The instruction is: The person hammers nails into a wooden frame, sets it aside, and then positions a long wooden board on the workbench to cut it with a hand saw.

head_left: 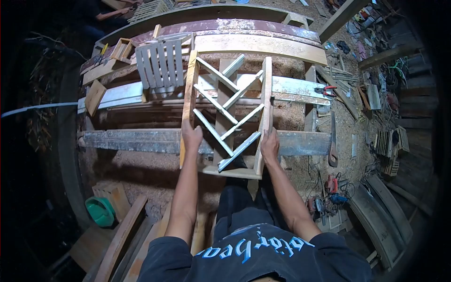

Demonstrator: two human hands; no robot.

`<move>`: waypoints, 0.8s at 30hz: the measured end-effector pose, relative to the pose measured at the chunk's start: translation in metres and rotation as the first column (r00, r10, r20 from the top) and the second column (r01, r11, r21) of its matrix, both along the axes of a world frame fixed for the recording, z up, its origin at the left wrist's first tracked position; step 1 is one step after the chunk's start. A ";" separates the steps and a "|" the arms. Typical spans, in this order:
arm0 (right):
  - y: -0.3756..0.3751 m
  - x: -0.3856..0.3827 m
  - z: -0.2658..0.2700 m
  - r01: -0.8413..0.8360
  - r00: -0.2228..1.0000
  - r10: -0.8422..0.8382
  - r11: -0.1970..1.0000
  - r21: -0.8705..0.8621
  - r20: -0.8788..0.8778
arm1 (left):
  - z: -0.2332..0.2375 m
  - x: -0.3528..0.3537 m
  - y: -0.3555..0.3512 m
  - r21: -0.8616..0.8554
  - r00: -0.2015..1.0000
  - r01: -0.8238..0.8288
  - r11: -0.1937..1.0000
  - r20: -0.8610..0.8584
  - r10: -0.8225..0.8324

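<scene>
A wooden frame [267,89] with slanted slats in a V pattern lies over the workbench planks in front of me. My left hand [191,137] grips its left side rail low down, fingers wrapped round the wood. On the right side rail, my right hand [269,144] is closed in the same way. Between the rails, several pale slats [215,74] meet near the middle. The frame's bottom rail [232,174] is close to my legs. Behind its left rail stands a slatted wooden panel [160,65].
Pliers with red handles [325,90] lie on the white plank at right. A handsaw [333,141] hangs by the bench's right end. Power tools [332,184] and a green bucket [99,211] are on the floor. Another person's arm [112,14] shows at top left.
</scene>
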State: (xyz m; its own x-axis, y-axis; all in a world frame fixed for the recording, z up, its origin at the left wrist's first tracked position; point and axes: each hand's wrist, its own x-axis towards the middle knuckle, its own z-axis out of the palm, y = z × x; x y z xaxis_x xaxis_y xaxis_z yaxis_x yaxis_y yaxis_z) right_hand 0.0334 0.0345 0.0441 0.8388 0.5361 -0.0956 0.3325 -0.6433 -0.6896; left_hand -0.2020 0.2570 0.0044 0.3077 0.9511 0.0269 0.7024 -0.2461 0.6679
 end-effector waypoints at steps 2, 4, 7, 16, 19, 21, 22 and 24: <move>0.012 -0.020 0.018 -0.015 0.997 0.015 1.000 0.000 -0.082 | 0.033 0.023 -0.017 -0.003 0.996 0.082 0.997 0.042 -0.081; 0.024 -0.042 0.022 -0.041 0.990 0.047 0.998 0.050 -0.130 | 0.042 0.040 -0.036 -0.049 0.993 0.117 0.992 0.036 -0.116; 0.045 -0.070 0.010 -0.050 0.985 0.069 0.992 0.119 -0.160 | 0.031 0.056 -0.055 0.015 0.982 0.168 0.986 -0.092 -0.166; 0.061 -0.088 -0.040 -0.169 0.984 0.174 0.979 0.115 -0.034 | -0.006 0.046 -0.065 -0.048 0.925 0.354 0.934 -0.132 -0.357; 0.059 -0.080 -0.033 -0.222 0.975 0.217 0.969 0.109 0.053 | -0.005 0.043 -0.066 -0.021 0.939 0.337 0.941 -0.064 -0.338; 0.055 -0.074 -0.029 -0.292 0.956 0.293 0.956 0.032 -0.020 | 0.000 0.040 -0.068 0.011 0.939 0.337 0.941 -0.066 -0.336; 0.053 -0.072 -0.027 -0.284 0.959 0.284 0.958 0.034 -0.013 | 0.005 0.038 -0.069 0.004 0.942 0.324 0.946 -0.096 -0.322; 0.045 -0.064 -0.021 -0.293 0.954 0.289 0.955 0.051 0.072 | 0.023 0.039 -0.076 -0.011 0.944 0.299 0.954 -0.141 -0.298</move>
State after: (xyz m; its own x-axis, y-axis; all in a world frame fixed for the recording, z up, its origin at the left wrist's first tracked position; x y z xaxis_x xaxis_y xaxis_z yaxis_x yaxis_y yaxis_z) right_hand -0.0305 0.0797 0.0232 0.6485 0.7612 -0.0075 0.5433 -0.4697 -0.6959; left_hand -0.1634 0.1809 0.0277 0.5790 0.8148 -0.0271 0.6815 -0.4655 0.5648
